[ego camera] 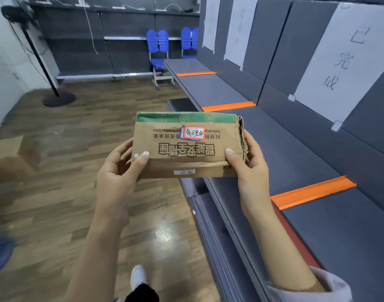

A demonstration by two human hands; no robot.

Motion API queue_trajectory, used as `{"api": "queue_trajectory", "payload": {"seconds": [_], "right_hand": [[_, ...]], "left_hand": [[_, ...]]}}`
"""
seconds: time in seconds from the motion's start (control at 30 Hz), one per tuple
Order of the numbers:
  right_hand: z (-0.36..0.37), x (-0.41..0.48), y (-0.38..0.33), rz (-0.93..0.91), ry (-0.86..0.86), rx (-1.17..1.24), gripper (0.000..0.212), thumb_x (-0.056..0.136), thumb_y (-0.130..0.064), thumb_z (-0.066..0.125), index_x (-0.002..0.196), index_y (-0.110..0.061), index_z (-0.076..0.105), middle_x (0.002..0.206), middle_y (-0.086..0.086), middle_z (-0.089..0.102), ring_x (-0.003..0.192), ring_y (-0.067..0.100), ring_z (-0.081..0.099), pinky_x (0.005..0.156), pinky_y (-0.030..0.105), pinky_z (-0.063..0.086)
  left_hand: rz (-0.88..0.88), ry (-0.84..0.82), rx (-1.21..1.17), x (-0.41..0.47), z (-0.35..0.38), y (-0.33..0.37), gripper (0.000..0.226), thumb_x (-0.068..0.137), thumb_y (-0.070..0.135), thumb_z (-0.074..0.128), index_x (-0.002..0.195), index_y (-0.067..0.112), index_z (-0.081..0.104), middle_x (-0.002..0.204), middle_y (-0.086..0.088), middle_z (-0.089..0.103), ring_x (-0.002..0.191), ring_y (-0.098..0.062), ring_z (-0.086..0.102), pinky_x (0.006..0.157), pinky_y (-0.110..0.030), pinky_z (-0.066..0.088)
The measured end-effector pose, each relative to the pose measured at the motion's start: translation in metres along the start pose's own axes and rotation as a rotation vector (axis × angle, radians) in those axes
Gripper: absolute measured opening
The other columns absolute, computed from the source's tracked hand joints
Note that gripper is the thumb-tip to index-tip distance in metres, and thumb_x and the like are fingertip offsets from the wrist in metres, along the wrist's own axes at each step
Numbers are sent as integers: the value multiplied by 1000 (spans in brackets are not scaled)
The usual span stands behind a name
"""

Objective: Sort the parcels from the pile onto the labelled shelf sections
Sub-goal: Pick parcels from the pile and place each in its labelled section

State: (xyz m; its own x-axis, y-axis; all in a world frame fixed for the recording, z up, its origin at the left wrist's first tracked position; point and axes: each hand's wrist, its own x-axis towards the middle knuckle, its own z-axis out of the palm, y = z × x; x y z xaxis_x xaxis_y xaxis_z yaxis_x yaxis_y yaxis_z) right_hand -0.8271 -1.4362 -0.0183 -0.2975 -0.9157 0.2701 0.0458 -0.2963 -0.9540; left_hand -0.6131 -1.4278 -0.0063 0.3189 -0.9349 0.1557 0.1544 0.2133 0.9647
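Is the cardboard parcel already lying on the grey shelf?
No, the left hand and right hand hold the parcel up, off the shelf.

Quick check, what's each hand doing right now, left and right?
Left hand: grips the left end of the cardboard box, thumb on top.
Right hand: grips the box's torn right end, thumb on top.

Shelf (284,153) open on the right, split by 3 low orange dividers (313,191), walled behind by labelled back panel (276,44). Parcel (186,147) between left hand (119,171) and right hand (252,164) fills the near approach. Floor (66,182) open left; cardboard box (8,153) far left, 2 blue chairs (158,46) beyond.
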Motion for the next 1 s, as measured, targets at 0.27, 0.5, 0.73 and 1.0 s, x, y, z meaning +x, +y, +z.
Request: {"api": "queue_trajectory", "payload": {"seconds": [0.27, 0.5, 0.73, 1.0], "right_hand": [[95, 96, 43, -12, 60, 11, 59, 88, -15, 70, 143, -20, 49, 135, -3, 62, 116, 5, 62, 87, 18, 52], [175, 165, 69, 3, 118, 1, 64, 83, -28, 66, 143, -26, 48, 138, -7, 59, 125, 8, 57, 103, 32, 48], [226, 226, 93, 11, 158, -26, 62, 82, -27, 66, 141, -24, 49, 135, -6, 61, 121, 8, 59, 101, 29, 49], [264, 316, 138, 26, 270, -46, 63, 80, -28, 66, 141, -24, 50, 136, -5, 61, 124, 10, 57, 102, 28, 48]], "left_hand": [[7, -77, -12, 155, -21, -26, 35, 89, 9, 65, 120, 24, 62, 107, 7, 72, 90, 1, 66, 82, -18, 54], [2, -133, -11, 274, -40, -31, 28, 90, 9, 64, 108, 31, 64, 92, 17, 74, 84, 4, 65, 69, -10, 50], [-21, -164, -16, 363, -43, -46, 27, 90, 11, 65, 105, 33, 63, 87, 24, 73, 82, 7, 64, 70, -10, 50], [-36, -252, -8, 476, -18, -79, 30, 89, 13, 66, 113, 29, 63, 88, 24, 72, 83, 8, 63, 72, -8, 49]]}}
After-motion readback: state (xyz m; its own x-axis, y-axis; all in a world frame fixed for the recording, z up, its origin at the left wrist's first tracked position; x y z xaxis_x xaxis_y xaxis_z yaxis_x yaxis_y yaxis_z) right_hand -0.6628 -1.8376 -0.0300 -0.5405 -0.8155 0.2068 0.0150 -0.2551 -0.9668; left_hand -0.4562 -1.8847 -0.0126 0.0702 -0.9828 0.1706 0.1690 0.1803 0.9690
